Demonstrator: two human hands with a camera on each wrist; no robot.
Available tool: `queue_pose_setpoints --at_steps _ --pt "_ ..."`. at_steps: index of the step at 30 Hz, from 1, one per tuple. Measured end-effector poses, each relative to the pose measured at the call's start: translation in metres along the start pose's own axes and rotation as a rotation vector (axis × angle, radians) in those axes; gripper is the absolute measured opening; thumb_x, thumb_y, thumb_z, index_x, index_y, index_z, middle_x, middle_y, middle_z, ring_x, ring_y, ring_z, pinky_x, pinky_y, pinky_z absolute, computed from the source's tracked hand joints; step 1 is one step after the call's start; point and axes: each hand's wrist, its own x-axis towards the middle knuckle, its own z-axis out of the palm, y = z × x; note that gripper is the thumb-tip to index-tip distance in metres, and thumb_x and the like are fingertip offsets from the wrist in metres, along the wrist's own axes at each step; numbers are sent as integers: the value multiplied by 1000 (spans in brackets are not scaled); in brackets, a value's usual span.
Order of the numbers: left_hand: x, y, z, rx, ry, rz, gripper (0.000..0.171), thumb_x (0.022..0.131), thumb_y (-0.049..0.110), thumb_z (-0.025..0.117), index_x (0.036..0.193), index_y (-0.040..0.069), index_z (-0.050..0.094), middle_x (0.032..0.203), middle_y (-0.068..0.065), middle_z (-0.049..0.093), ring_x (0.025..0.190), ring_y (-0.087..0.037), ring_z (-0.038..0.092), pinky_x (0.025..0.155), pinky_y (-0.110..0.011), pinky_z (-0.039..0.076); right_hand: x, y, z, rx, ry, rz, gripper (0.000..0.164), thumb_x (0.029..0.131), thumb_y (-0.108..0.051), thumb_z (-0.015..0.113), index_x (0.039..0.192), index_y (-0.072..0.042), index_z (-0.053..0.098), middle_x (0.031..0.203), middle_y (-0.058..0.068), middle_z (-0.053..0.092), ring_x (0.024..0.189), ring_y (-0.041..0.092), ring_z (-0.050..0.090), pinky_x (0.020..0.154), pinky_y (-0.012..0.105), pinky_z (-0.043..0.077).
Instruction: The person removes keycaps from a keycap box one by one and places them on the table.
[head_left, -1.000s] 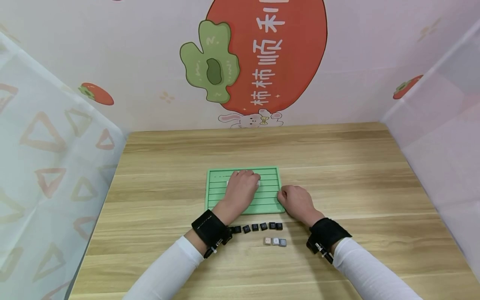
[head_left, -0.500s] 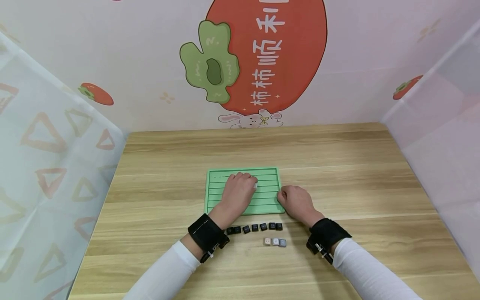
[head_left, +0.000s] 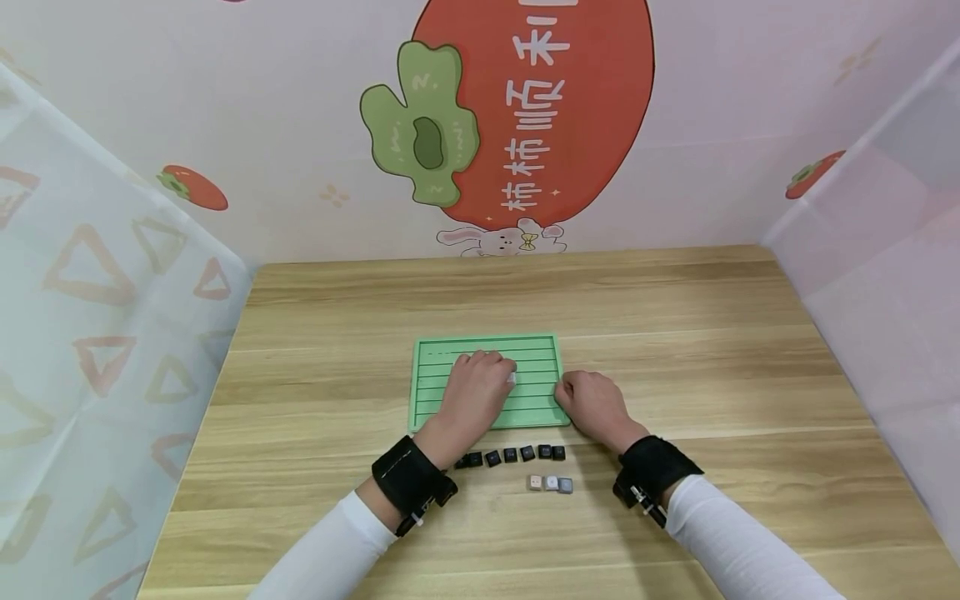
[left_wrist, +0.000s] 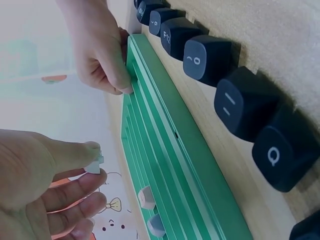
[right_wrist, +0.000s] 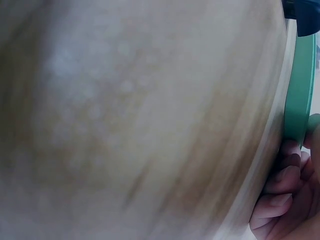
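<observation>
With my left hand (head_left: 476, 388) I pinch a pale keycap (left_wrist: 93, 167) in the fingers (left_wrist: 89, 182), over the green tray (head_left: 536, 397); my right hand (head_left: 594, 403) grips its right edge. Black keycaps (head_left: 511, 455) line the counter (head_left: 675, 333) nearer me.

This looks like a small screened-off tabletop booth. Behind the wooden table (head_left: 675, 333) stands a cartoon-fruit backdrop (head_left: 712, 125). Pale patterned sheets (head_left: 112, 400) flank the table

Wooden table (head_left: 675, 333), pale backdrop (head_left: 510, 125) (fruit-printed)
</observation>
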Motion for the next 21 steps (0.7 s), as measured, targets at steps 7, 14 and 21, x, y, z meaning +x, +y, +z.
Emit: queue_pose_setpoints --at_steps 7,14,21 --pt "-3 2 -2 -5 12 7 15 82 22 69 95 15 73 87 1 67 76 -17 59 60 -31 42 0 1 0 4 -1 6 36 88 -19 48 54 -16 38 50 -5 29 45 12 33 45 28 27" --pt "-6 3 -1 -29 -7 0 14 84 22 67 95 16 72 88 1 68 76 -17 60 60 -32 42 0 1 1 1 -9 11 36 89 -20 47 54 -16 38 50 -5 29 45 12 33 45 28 27" --pt "-9 4 -1 -40 -5 -6 14 83 22 68 94 16 73 88 1 68 78 -18 60 62 -32 42 0 1 1 2 -10 15 36 88 -19 48 54 -15 40 50 -5 30 46 12 34 46 29 28"
